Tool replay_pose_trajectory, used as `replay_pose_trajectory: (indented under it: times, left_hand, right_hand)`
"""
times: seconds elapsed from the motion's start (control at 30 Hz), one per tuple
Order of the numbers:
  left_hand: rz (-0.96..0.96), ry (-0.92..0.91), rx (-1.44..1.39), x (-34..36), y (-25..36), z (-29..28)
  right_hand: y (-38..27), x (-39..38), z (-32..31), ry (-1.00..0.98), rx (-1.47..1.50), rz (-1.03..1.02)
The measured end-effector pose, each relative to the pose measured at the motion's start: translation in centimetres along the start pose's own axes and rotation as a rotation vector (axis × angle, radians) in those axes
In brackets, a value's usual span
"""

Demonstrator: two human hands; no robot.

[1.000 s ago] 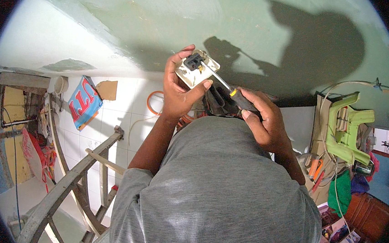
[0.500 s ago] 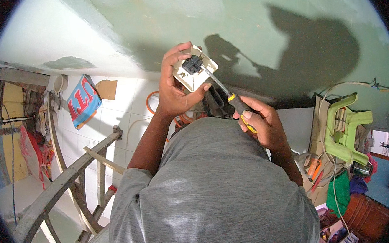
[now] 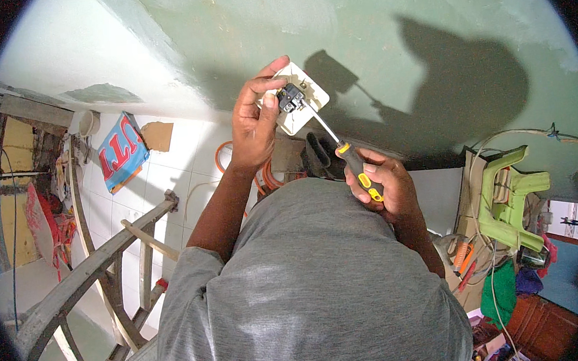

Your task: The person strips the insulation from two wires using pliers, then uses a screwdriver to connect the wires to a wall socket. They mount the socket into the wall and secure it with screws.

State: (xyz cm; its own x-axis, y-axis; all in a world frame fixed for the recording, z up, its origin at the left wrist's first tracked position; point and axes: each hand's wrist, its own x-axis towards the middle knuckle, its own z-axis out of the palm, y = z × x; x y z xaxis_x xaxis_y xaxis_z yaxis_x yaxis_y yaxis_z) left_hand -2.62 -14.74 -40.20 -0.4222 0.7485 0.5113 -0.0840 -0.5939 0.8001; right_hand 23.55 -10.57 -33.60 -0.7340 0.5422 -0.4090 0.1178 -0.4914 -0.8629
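A: What is the left hand (image 3: pixel 254 129) doing?

B: It is holding a white plate (image 3: pixel 314 96), its fingers closing narrowly, with the thumb pressing on the black block (image 3: pixel 289 99) that is sitting on the plate.

A: Where are the plate and block?

B: They are staying up in the left hand's hold, tilting a little, in front of the green wall (image 3: pixel 242 21). The plate is casting a shadow there.

A: And the right hand (image 3: pixel 385 183)?

B: It is gripping a black and yellow screwdriver (image 3: pixel 351 162), fingers wrapping round the handle and thumb lying along it. The metal shaft is slanting up and left, its tip meeting the black block's right side.

A: What is standing around?

B: A ladder (image 3: pixel 95 265) is leaning across the lower left, and a coiled orange hose (image 3: pixel 270 176) is showing beyond the left forearm. On the far right a light green plastic stool (image 3: pixel 507 197) is resting, with a green cloth (image 3: pixel 500 293) lying below it.
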Motion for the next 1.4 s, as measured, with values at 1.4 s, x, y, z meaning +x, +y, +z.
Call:
replay_pose_trajectory:
  times: [1.4]
  left_hand:
    - [-0.227,0.169,-0.639,1.9,-2.1,0.7]
  right_hand:
    - [0.6,3.4,1.1,0.209,-0.569,-0.387]
